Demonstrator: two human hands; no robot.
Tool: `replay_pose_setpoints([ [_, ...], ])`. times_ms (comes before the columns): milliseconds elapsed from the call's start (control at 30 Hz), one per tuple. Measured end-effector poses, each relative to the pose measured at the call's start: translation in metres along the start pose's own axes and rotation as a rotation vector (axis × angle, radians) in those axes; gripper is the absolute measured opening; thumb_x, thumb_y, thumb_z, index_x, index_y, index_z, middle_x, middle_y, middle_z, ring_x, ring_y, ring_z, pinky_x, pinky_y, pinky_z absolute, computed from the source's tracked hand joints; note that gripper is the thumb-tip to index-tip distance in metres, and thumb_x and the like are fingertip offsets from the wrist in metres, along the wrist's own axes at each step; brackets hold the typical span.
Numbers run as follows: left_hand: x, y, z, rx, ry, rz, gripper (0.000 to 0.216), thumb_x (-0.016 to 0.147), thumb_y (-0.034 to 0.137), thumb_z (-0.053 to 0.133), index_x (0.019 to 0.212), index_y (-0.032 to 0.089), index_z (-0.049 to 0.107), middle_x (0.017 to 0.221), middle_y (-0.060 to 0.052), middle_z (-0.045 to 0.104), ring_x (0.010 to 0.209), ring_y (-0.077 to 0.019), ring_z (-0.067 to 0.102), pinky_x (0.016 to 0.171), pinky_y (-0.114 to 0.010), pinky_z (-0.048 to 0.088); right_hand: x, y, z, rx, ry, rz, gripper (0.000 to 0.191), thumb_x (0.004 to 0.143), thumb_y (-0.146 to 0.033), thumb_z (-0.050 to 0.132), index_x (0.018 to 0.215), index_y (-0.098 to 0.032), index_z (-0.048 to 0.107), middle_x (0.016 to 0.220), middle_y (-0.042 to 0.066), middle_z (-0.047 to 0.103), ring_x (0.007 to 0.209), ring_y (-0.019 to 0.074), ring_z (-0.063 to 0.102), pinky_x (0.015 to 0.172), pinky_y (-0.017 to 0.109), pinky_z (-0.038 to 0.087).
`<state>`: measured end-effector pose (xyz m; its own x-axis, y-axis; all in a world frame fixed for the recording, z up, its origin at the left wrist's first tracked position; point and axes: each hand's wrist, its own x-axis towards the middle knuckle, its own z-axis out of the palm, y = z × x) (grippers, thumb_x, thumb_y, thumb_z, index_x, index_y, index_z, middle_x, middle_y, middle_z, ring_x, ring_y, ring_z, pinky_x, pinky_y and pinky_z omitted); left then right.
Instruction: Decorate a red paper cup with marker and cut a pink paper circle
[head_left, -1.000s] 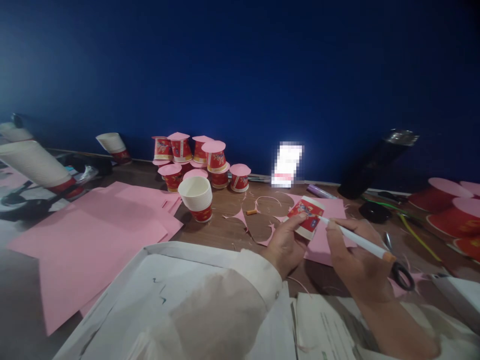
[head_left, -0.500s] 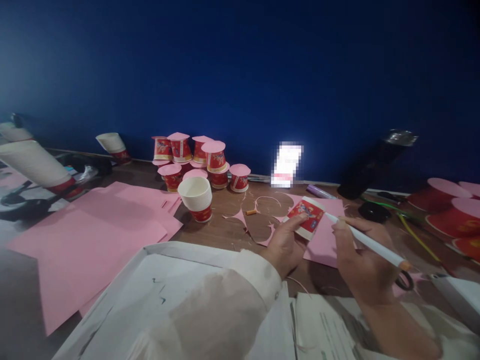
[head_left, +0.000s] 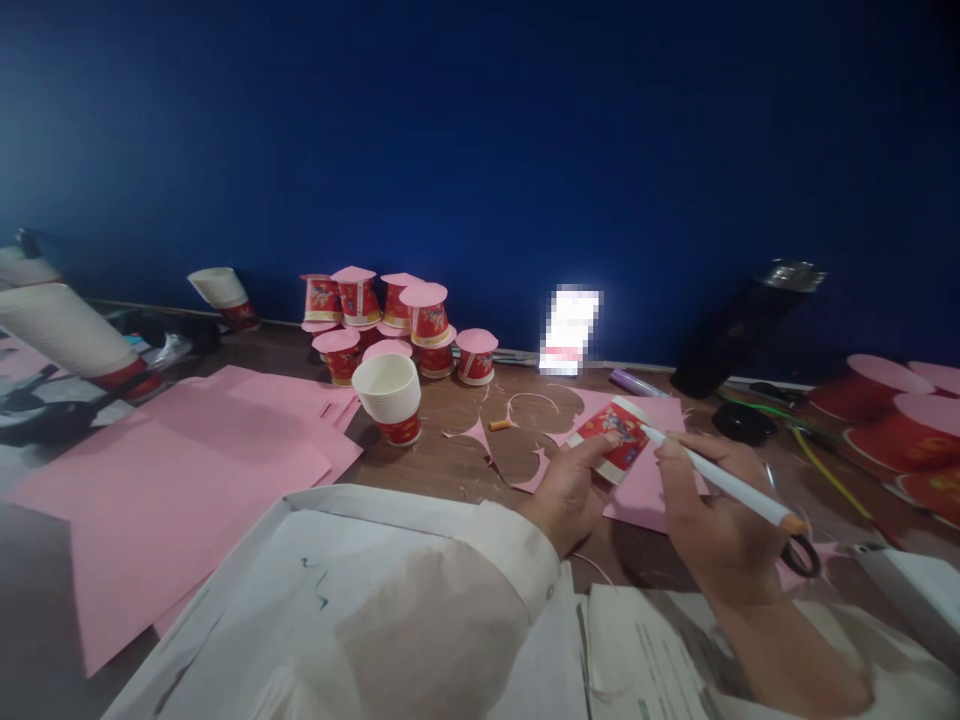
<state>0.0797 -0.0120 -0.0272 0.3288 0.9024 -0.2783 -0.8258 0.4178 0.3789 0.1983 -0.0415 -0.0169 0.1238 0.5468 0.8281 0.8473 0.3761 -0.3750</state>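
My left hand (head_left: 566, 490) presses a red paper cup (head_left: 615, 436), turned mouth down, onto a pink paper sheet (head_left: 652, 470) with circles cut out of it. My right hand (head_left: 712, 510) grips a white pen (head_left: 720, 482) with an orange end; its tip touches the paper right beside the cup's rim. Both hands are closed on what they hold.
A stack of white-lined cups (head_left: 390, 397) stands left of centre, with a cluster of pink-lidded red cups (head_left: 397, 320) behind it. Large pink sheets (head_left: 172, 480) lie at left. Black scissors (head_left: 799, 550), a dark flask (head_left: 742, 325), more red cups (head_left: 900, 415) sit right. White papers (head_left: 360, 600) lie near me.
The pen tip has slid a little along the cup's rim, out to the right and back. The view shifted slightly; the cup stays under my left hand.
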Motion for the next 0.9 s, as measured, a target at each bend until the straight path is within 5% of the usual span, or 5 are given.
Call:
replay_pose_setpoints([
  [900,-0.0006,-0.0009,0.0001,0.033,-0.036,0.01,0.026,0.062,0.019,0.083,0.086,0.013,0.075,0.085,-0.007,0.075,0.088,-0.0205,0.07,0.096,-0.033,0.049,-0.0012,0.001,0.0033,0.008,-0.005,-0.016,0.011,0.09,-0.031,0.063,0.089,-0.02,0.068,0.083,0.007,0.072,0.08,0.0244,0.067,0.078,0.04,0.052],
])
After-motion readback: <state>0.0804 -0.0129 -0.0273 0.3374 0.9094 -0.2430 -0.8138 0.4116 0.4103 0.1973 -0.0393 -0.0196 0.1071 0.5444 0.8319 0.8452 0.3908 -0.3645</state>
